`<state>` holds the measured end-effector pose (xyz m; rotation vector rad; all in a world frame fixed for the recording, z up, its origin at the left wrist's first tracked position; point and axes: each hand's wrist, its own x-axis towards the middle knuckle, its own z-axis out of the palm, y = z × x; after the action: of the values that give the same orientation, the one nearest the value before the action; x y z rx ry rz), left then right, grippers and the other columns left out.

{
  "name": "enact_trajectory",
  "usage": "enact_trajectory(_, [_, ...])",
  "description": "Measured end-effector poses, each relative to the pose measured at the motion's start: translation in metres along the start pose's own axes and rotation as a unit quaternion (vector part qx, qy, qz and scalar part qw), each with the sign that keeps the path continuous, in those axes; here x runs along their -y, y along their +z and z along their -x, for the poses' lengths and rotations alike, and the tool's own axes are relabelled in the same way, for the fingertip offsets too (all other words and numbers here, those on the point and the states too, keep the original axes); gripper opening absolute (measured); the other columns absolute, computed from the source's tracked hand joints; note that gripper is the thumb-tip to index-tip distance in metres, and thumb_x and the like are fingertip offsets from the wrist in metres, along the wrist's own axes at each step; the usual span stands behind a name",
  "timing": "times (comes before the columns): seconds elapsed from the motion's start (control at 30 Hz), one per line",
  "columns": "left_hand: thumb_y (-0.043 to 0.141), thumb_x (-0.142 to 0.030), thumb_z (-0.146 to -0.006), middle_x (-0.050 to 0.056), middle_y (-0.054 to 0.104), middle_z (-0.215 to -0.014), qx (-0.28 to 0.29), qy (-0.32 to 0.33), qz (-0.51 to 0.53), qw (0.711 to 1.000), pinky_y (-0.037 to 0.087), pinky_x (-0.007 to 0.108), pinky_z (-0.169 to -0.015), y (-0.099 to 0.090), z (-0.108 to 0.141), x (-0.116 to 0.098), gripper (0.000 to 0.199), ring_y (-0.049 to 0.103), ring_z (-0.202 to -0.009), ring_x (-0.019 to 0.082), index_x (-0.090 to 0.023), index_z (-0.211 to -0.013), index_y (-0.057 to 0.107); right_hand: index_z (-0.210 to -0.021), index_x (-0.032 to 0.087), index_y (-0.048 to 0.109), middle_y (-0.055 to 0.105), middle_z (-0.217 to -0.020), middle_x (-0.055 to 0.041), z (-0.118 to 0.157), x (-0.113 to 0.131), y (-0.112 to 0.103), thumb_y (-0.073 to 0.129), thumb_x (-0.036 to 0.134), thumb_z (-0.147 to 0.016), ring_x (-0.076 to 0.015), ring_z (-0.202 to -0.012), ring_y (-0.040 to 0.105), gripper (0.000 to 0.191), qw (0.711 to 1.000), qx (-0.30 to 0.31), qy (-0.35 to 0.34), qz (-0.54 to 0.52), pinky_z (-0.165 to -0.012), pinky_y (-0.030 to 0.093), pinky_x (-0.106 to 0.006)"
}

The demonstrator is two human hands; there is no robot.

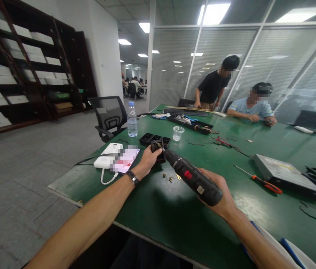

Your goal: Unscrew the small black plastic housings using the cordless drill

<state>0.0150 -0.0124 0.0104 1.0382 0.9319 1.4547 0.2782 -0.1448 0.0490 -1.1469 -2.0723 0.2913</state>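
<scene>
My left hand (148,160) grips a small black part (160,156) above the green table (135,209), near its left side. In my right hand (216,190) is a black power drill (193,177) with a red switch; its tip points left and meets the black part beside my left thumb. Just behind my left hand sits a black compartment tray (147,138). Several small brass-coloured pieces (170,179) lie on the table below the drill's front end. The fingers of my right hand are mostly hidden behind the drill.
Left of my hands are a phone (129,158), a white power bank (109,155) and a water bottle (132,120). A clear cup (178,133) stands behind. Right: screwdriver (261,181), metal box (283,173). Two people (213,87) are across the table.
</scene>
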Motion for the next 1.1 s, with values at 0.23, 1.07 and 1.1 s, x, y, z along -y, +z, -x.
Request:
enact_trajectory(0.23, [0.081,-0.021,-0.082,0.007,0.077,-0.101,-0.012,0.017,0.007,1.000,0.059,0.035,-0.087,0.001,0.002,-0.005,0.026,0.070,-0.088,0.019,-0.017,-0.106,0.073,-0.125,0.022,0.073,0.082,-0.116,-0.0110,0.005,-0.008,-0.001,0.073,0.030,-0.087,-0.0295,-0.097,0.077,0.039,0.999,0.019,-0.009,-0.042,-0.083,0.061,-0.039])
enact_trajectory(1.07, [0.089,-0.033,-0.079,0.008,0.078,-0.106,0.041,0.003,0.051,0.998,0.059,0.034,-0.089,0.000,0.010,-0.018,0.041,0.072,-0.094,0.019,-0.018,-0.111,0.069,-0.114,0.026,0.077,0.083,-0.097,-0.0032,0.003,0.004,-0.006,0.070,0.031,-0.084,-0.0255,-0.084,0.078,0.031,0.999,0.029,-0.002,0.023,-0.072,0.056,-0.032])
enact_trajectory(1.1, [0.089,-0.032,-0.079,0.008,0.078,-0.106,0.042,0.008,0.048,0.998,0.059,0.035,-0.090,0.000,0.009,-0.017,0.040,0.072,-0.094,0.019,-0.018,-0.110,0.069,-0.113,0.026,0.077,0.082,-0.095,-0.0029,0.003,0.004,-0.006,0.069,0.032,-0.084,-0.0251,-0.083,0.078,0.030,0.999,0.030,-0.001,0.027,-0.071,0.056,-0.032])
